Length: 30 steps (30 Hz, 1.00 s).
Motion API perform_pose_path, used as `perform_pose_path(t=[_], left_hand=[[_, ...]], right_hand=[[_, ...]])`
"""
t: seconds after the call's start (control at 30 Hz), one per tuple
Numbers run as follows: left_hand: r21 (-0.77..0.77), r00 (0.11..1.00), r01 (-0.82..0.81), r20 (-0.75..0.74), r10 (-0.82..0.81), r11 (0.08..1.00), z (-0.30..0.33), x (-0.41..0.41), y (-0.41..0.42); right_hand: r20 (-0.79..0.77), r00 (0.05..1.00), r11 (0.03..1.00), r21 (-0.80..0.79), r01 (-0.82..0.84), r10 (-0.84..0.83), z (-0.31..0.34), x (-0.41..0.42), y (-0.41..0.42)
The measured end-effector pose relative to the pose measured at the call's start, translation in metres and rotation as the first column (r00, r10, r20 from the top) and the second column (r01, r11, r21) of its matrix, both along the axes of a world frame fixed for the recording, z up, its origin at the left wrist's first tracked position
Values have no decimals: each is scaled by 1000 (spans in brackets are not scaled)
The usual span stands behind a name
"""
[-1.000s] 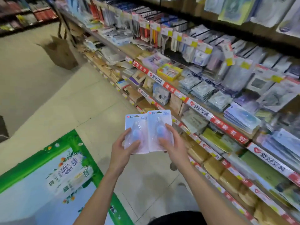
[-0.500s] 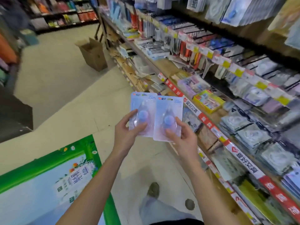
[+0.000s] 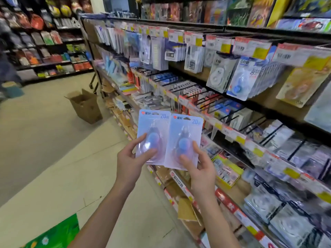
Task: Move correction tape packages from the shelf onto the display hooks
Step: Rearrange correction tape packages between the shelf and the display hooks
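Observation:
Two pale blue correction tape packages are held upright side by side in front of me. My left hand (image 3: 131,161) grips the left package (image 3: 154,126) by its lower edge, thumb on the clear blister. My right hand (image 3: 201,165) grips the right package (image 3: 187,129) the same way, and that card overlaps the left one slightly. Black display hooks (image 3: 250,120) jut out of the shelving just right of the packages. More correction tape packages (image 3: 240,81) hang on hooks higher up at the right.
The stationery shelving (image 3: 227,199) with red price strips runs along the right side, stacked with flat packages. An open cardboard box (image 3: 86,106) stands on the aisle floor ahead. A green floor poster (image 3: 53,233) lies at the lower left. Another rack fills the far left.
My view has lifted from the lower shelves to the hanging hooks. Both hands have raised the two packages, still side by side, with the same grip.

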<state>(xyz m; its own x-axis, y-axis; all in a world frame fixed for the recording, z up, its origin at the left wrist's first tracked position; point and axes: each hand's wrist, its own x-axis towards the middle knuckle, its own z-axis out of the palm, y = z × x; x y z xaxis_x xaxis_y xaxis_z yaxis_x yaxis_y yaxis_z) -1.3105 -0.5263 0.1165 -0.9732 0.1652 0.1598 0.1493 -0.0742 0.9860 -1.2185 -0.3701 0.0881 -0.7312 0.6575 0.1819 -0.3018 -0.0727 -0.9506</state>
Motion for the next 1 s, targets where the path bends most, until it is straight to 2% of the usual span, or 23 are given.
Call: perform_pose_path(t=[0.17,0.33,0.43,0.63,0.77,1.0], left_hand=[[88,998,57,20,-59,995,1,-42,30],[357,959,71,232,-162,932,-1,-85,57],[428,939,72,274,-205,901,-1,-114,68],[385,955,106,216,-201,917,2,-189,80],[315,961,127,197,-196,940,0,-252,86],[270,931,264,179,-318,926,7,-337,112]], right_hand=[[-5,998,998,8,56,-56,8,-32,25],[-7,997,997,16,73,-73,15,-63,45],[4,996,995,46,88,-88,19,-88,49],[66,986,986,75,150,-155,19,-156,56],[31,969,969,45,243,-244,22,-207,61],[-45,892,891,52,451,-449,44,-277,74]])
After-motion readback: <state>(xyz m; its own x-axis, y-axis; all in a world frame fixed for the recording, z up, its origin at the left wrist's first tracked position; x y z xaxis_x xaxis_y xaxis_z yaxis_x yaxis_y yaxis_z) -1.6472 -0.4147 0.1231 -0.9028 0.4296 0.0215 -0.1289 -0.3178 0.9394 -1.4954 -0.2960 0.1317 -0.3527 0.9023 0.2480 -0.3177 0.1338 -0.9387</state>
